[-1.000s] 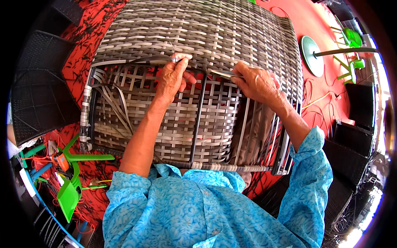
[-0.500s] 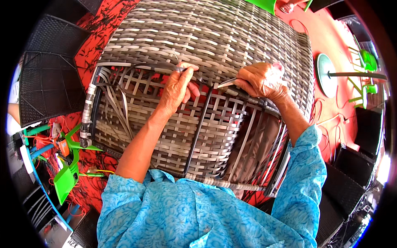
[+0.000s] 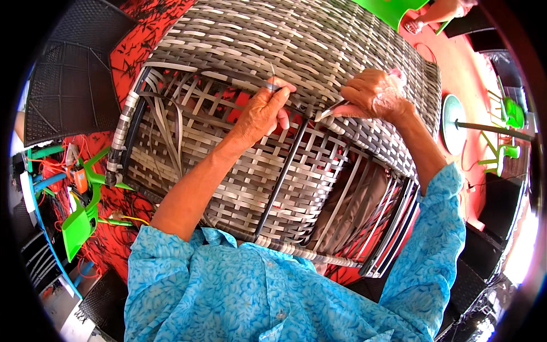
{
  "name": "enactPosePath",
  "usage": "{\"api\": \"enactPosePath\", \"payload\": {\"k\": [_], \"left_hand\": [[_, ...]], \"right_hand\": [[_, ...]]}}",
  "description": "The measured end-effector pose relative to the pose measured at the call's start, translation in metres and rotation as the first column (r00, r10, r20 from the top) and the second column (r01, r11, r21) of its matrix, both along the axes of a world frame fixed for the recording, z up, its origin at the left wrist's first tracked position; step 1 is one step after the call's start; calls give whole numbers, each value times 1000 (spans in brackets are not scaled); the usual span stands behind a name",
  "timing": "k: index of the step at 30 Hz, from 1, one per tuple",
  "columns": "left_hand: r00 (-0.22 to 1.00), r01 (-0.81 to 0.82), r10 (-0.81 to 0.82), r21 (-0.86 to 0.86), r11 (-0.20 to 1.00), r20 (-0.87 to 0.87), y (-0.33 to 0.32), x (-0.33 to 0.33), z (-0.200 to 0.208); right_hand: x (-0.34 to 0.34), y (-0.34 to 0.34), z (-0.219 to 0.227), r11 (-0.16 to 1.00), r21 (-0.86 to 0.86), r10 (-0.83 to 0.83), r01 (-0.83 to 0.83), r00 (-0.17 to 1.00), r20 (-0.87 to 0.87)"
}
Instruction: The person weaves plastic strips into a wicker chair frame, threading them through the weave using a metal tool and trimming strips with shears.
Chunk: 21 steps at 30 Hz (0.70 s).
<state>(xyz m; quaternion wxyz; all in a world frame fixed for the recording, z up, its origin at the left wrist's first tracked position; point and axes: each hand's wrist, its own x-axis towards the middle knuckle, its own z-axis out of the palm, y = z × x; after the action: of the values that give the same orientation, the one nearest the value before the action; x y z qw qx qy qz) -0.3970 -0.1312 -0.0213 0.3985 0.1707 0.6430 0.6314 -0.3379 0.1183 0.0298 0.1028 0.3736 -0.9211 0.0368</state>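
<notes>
Over grey wicker (image 3: 296, 43), bent-fingered hands (image 3: 259, 115) (image 3: 376, 94)

Place: a workshop, by its look one for woven furniture.
Woven piece (image 3: 296, 43): large, grey-brown, partly open at its near side, bare rods showing.
Loose strips (image 3: 164, 126): bunched at its left end.
Floor (image 3: 456, 65): red, strewn with dark scraps (image 3: 149, 37) at far left.
Left: dark woven panels (image 3: 74, 85).
Right: green chairs (image 3: 514, 114); dark boxy pieces (image 3: 501, 215), lined up.

Grey woven wicker (image 3: 307, 51), blue floral shirt (image 3: 233, 285)
</notes>
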Motion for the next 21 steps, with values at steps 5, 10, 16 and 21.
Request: {"api": "enactPosePath", "payload": {"k": [5,10,16,21], "left_hand": [[997,-4,6,25,1000,-74,-9,-8,-13],[997,-16,21,68,998,-72,-19,-9,-17],[990,4,9,96,995,-139,-29,-13,-19],[990,-4,16,86,996,-140,-48,-11,-15]], "right_hand": [[-28,-14,12,985,121,115,-120,992,48],[-24,-21,-9,987,126,87,-96,993,76],[-4,-34,-8,995,78,-70,60,990,124],[35,-70,26,852,334,-509,402,784,355]]}}
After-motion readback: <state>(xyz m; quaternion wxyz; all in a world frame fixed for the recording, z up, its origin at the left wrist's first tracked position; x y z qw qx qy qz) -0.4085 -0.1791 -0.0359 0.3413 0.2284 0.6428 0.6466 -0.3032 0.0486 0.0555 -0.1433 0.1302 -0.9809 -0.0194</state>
